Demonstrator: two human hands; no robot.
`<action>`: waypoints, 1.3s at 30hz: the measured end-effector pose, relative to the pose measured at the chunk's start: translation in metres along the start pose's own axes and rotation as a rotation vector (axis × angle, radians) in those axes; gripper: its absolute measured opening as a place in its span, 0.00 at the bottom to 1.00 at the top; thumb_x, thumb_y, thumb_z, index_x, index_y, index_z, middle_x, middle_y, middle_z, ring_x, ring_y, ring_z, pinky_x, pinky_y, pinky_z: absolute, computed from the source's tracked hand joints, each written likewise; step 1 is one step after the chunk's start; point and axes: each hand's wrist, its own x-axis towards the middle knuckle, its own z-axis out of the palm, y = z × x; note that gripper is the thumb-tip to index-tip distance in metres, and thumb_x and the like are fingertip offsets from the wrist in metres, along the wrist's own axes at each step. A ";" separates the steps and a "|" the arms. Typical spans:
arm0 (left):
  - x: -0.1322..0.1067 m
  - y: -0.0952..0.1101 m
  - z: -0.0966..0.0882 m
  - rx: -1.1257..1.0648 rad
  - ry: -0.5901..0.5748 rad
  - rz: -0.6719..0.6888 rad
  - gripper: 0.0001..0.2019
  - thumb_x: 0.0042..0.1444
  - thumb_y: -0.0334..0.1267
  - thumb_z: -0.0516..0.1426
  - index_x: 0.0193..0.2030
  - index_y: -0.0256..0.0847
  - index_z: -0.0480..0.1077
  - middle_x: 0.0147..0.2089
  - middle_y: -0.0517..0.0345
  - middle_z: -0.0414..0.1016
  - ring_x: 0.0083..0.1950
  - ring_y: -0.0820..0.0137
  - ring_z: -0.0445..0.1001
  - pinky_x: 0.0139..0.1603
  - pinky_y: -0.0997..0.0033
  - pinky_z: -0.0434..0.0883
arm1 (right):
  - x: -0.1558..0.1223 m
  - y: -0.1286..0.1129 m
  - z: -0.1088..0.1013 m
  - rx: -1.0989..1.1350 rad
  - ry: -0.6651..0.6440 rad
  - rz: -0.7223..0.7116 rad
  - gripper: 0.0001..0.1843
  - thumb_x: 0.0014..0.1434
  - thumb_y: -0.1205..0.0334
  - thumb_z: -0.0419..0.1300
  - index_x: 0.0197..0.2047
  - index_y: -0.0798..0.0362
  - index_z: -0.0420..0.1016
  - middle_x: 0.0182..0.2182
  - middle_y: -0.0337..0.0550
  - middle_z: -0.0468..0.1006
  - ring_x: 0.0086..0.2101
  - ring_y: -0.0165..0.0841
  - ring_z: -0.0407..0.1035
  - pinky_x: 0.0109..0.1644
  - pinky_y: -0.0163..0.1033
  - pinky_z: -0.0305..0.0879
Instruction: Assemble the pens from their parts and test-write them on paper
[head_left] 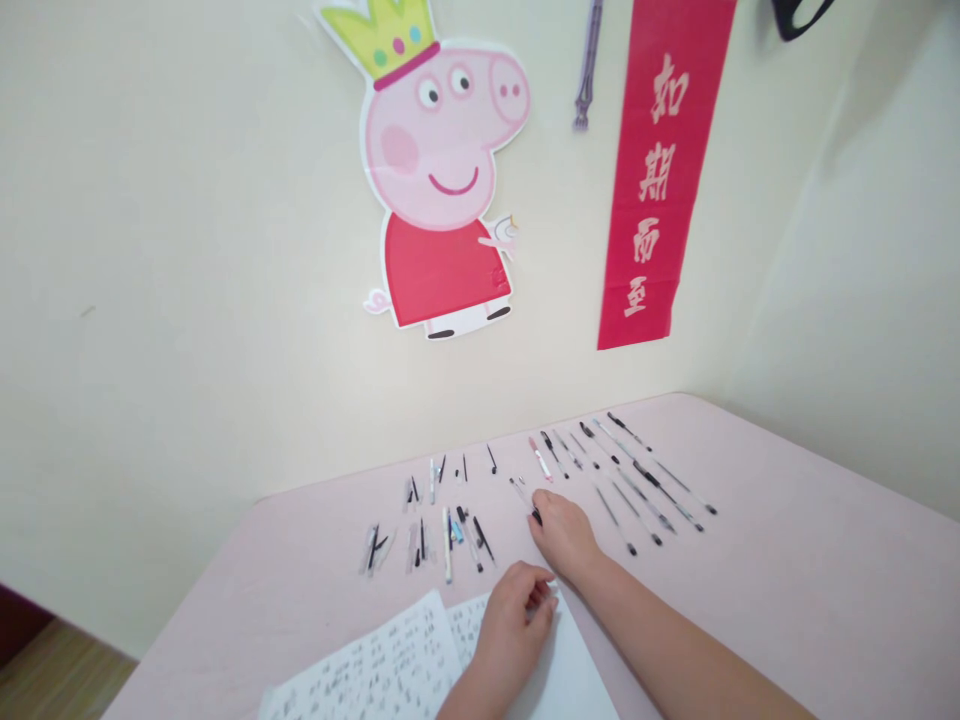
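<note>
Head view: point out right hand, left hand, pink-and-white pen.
Right hand [564,530], head view: its back.
Left hand [513,622], head view: its back.
Pink-and-white pen [540,459], head view: its barrel.

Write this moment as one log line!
left hand: over paper | right hand: at a pen | other pens: spread on pink table

Bright, diffuse light; slightly soft focus.

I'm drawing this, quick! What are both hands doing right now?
Left hand: loosely curled over the paper; can't tell if it's holding anything.
Right hand: curled, fingers at a pen; can't tell if it's gripped.
</note>
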 end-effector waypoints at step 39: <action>0.010 -0.005 -0.012 -0.977 0.427 -0.304 0.14 0.47 0.44 0.61 0.35 0.35 0.73 0.38 0.49 0.75 0.43 0.64 0.73 0.43 0.69 0.69 | -0.027 -0.028 -0.018 0.520 0.191 -0.600 0.08 0.54 0.70 0.53 0.35 0.53 0.72 0.47 0.48 0.70 0.49 0.36 0.62 0.53 0.44 0.60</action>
